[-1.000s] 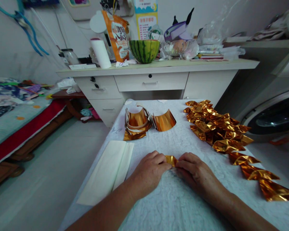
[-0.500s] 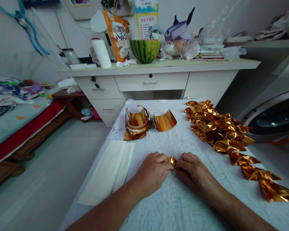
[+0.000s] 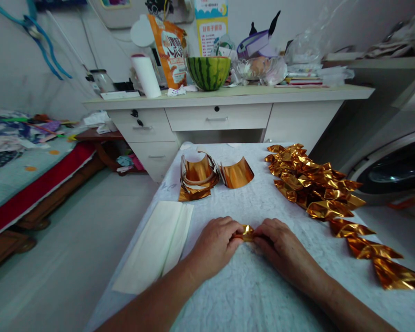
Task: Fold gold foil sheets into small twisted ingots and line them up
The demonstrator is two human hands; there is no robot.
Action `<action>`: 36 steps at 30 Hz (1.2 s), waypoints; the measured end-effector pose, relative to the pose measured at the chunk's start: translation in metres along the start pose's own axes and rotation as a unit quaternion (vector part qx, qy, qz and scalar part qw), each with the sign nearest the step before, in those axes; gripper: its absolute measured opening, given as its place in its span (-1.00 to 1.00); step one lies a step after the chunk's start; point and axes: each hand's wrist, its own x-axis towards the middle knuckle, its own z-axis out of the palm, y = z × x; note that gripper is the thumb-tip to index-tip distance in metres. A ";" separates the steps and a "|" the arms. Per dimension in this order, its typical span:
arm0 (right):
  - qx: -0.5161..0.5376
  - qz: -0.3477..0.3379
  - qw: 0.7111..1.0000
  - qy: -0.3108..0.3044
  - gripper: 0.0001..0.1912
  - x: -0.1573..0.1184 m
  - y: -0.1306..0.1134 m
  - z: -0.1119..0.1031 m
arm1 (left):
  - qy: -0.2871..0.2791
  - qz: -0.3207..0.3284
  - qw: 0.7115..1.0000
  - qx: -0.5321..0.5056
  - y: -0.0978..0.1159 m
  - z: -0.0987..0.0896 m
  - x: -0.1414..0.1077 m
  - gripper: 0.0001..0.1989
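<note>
Between my two hands a small piece of shiny gold foil paper (image 3: pixel 248 233) is held low over the cloth-covered table. My left hand (image 3: pixel 218 242) pinches its left end, and my right hand (image 3: pixel 275 240) pinches the right end; the fingers partly hide both ends. Beyond them lie a stack of curled gold foil sheets (image 3: pixel 198 173) and one separate curved gold sheet (image 3: pixel 238 174). A pile of folded gold foil pieces (image 3: pixel 307 180) trails along the right side of the table toward me.
White folded paper (image 3: pixel 155 244) lies left of my left forearm. Behind the table (image 3: pixel 263 286) is a white desk (image 3: pixel 193 99) bearing a half watermelon (image 3: pixel 208 74) and an orange snack bag (image 3: pixel 169 53). A washing machine (image 3: pixel 394 157) stands at right, a bed (image 3: pixel 27 175) at left.
My hands have drawn slightly apart, mainly the left fingertips moving left. More of the gold foil shows between them. The stacks and the pile have stayed put.
</note>
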 end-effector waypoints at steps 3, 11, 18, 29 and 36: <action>-0.004 0.013 1.000 0.003 -0.85 0.001 0.000 0.001 | 0.002 -0.030 0.999 0.024 -0.002 -0.005 -0.001 -0.95; -0.027 0.031 0.999 0.004 -0.78 0.003 -0.003 0.002 | -0.019 -0.030 0.995 0.098 0.002 -0.011 -0.001 -0.87; -0.046 0.056 0.997 0.010 -0.80 0.005 -0.004 0.004 | -0.023 -0.028 0.986 0.162 0.004 -0.006 -0.001 -0.85; -0.024 0.084 0.996 0.030 -0.90 0.007 -0.003 0.007 | -0.017 -0.076 0.981 0.179 0.010 -0.008 -0.003 -0.80; -0.028 0.085 0.995 0.033 -0.90 0.007 -0.003 0.008 | -0.016 -0.117 0.973 0.197 0.013 -0.010 -0.002 -0.77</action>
